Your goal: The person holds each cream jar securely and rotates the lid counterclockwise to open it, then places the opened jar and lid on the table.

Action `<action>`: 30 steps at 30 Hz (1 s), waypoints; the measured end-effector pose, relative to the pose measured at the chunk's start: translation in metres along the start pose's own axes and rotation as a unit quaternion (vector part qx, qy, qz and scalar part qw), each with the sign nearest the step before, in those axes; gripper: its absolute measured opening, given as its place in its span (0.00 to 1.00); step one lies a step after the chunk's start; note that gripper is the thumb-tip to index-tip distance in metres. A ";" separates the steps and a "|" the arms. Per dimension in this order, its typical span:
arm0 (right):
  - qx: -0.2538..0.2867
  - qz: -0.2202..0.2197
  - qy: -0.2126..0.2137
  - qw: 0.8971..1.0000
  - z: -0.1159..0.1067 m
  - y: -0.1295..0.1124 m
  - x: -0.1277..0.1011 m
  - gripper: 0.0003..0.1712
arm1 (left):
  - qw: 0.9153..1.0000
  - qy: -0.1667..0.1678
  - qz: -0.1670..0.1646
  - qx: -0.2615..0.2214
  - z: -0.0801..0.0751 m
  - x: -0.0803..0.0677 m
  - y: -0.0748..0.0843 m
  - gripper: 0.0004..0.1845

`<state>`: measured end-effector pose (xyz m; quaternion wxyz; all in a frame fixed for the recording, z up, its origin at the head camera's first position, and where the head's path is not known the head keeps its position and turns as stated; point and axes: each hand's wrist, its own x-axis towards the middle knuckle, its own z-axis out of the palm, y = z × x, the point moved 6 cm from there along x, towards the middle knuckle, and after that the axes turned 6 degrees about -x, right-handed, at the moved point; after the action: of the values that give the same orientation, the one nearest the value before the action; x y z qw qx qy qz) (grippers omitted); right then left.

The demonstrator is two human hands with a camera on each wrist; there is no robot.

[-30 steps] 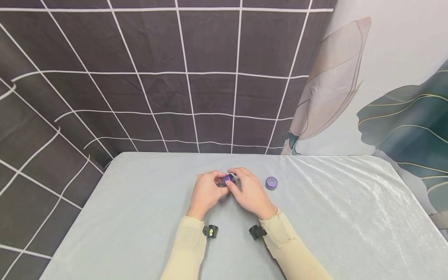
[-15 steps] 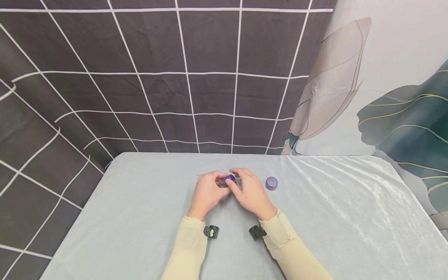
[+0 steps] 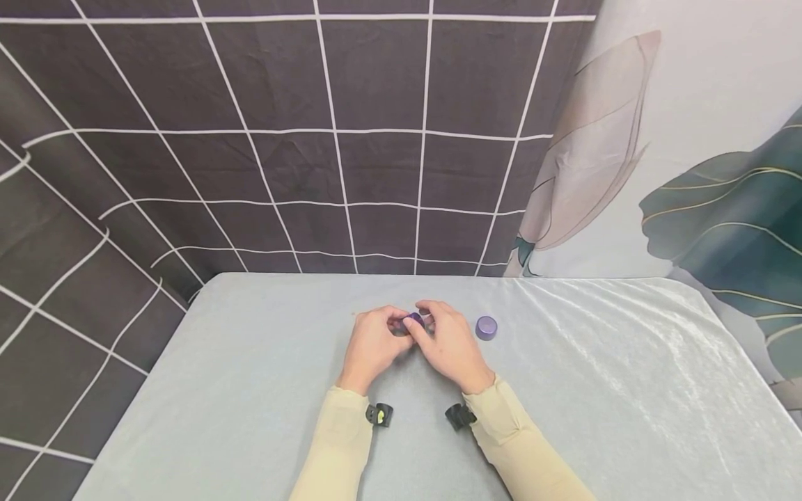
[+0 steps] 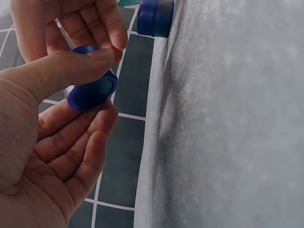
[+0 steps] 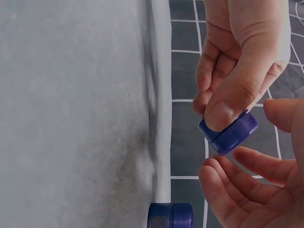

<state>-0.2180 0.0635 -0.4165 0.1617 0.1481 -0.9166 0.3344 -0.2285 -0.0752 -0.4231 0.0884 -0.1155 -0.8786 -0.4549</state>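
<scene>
Both hands meet above the middle of the table (image 3: 250,390), which is covered in a pale grey cloth. Between them is a small purple jar (image 3: 413,319), lifted clear of the cloth. The left hand (image 3: 371,346) is the one grasping it: in the left wrist view its thumb lies across the jar's top edge and its fingers (image 4: 78,142) curl beneath, so the grip is clenched round the purple jar (image 4: 92,91). The right wrist view shows the same pinch from the other side, the thumb pressed on the purple jar (image 5: 229,131).

The right hand (image 3: 447,341) sits just beside the jar on its right. Its fingers (image 5: 237,190) are spread and only gently bent under and around the jar; whether they touch it cannot be told, and its grip looks released.

A second purple piece, a round lid (image 3: 485,327), stands on the cloth to the right of the jar, near the right hand but apart from it. It also appears at the frame edge in both wrist views (image 4: 156,18) (image 5: 170,216).

Behind the table hangs a dark grid-patterned cloth (image 3: 282,139), and to the right of that a pale cloth printed with leaves (image 3: 720,209).
</scene>
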 end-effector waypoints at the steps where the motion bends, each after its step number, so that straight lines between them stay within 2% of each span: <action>1: -0.001 0.001 0.000 1.000 0.000 0.000 0.000 0.23 | 1.000 0.000 0.000 0.002 0.000 0.000 0.000 0.14; 21: -0.011 0.015 0.019 1.000 0.000 0.003 0.000 0.22 | 1.000 -0.006 -0.008 0.013 0.003 0.000 0.001 0.15; 30: -0.009 0.017 0.019 1.000 -0.001 0.003 0.000 0.21 | 1.000 -0.002 -0.001 0.015 0.003 -0.001 0.001 0.14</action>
<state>-0.2185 0.0660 -0.4176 0.1744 0.1249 -0.9187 0.3317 -0.2279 -0.0726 -0.4245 0.0878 -0.1141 -0.8857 -0.4414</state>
